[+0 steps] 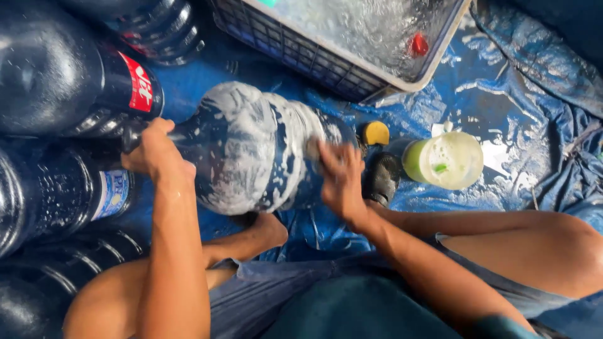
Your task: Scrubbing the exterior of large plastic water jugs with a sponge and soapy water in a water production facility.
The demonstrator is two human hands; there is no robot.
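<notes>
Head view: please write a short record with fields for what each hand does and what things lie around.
left hand: grips the neck of the soapy jug
right hand: pressed on the jug's side, rubbing foam
jug: lying on its side, foam-covered
nearby: dark jugs, crate, pale tub, yellow sponge
ground: blue tarp

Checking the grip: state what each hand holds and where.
Left hand grips the soapy blue water jug by its neck; right hand presses on its ribbed side, possibly with a scrubber.

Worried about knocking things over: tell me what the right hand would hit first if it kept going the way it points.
The right hand already presses on the soapy water jug; it would only push harder against it.
</notes>
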